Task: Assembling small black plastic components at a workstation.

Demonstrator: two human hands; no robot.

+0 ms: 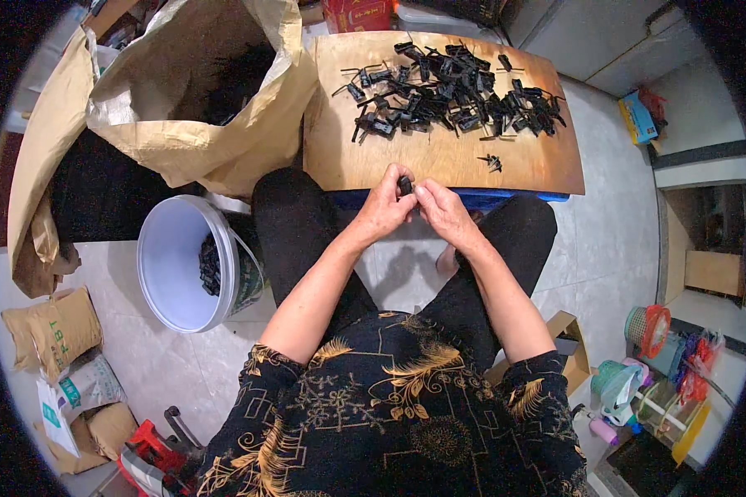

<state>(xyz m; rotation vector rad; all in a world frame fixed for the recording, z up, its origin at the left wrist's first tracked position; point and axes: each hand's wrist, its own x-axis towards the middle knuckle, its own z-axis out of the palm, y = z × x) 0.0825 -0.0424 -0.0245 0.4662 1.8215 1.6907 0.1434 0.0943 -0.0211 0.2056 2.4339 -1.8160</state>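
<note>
Paper sack (199,108) stands open at far left, with a white bucket (178,265) holding a few black parts on the floor beside it. Left hand (385,203) and right hand (443,211) meet at the near edge of the wooden bench (448,157), fingers of both pinched on one small black clip (405,184). Pile of black clips (456,91) lies further back on the bench, spreading right, well apart from the hands.
</note>
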